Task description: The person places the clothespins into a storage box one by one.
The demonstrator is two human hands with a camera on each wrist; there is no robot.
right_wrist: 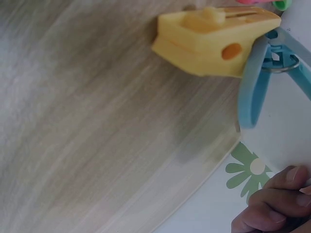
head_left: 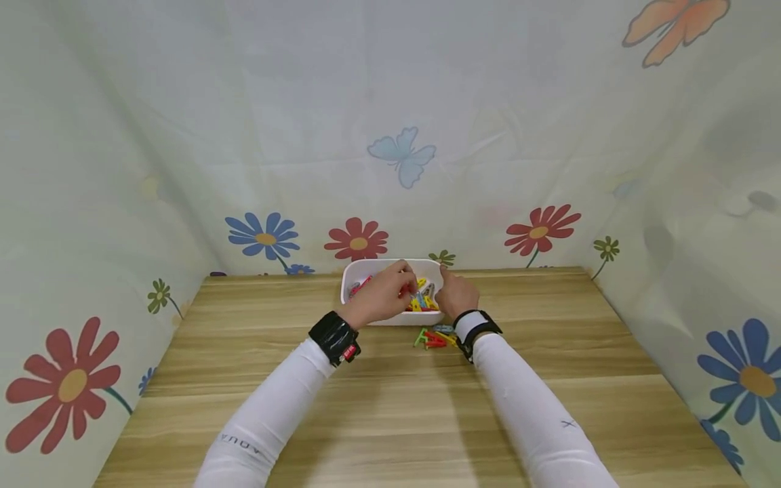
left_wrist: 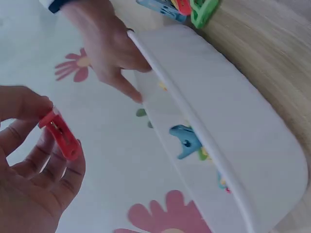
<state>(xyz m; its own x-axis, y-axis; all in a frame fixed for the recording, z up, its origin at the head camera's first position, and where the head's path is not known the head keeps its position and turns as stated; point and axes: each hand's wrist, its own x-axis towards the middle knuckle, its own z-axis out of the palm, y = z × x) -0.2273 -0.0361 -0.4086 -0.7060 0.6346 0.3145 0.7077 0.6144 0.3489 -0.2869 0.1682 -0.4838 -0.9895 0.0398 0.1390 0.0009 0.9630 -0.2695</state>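
Observation:
My left hand (head_left: 379, 296) hovers over a white plastic bin (head_left: 396, 319), pinching a red clothespin (left_wrist: 61, 136) between thumb and fingers. Inside the bin lie clothespins in several colours, among them a blue clothespin (left_wrist: 186, 141) visible past the rim. At the bin's right end, my right hand (head_left: 459, 294) grips the rim, its fingers curled at the wall in the right wrist view. Beside the bin's front right corner, a small pile of clothespins lies on the table, with a red clothespin (head_left: 436, 343) and a green clothespin (head_left: 420, 337) in it.
The wood-grain table (head_left: 390, 420) reaches back to a flower-print curtain (head_left: 293, 169), which also closes off both sides. The bin stands close to the back edge. A yellow clothespin (right_wrist: 204, 43) and a light blue clothespin (right_wrist: 252, 90) lie below my right wrist.

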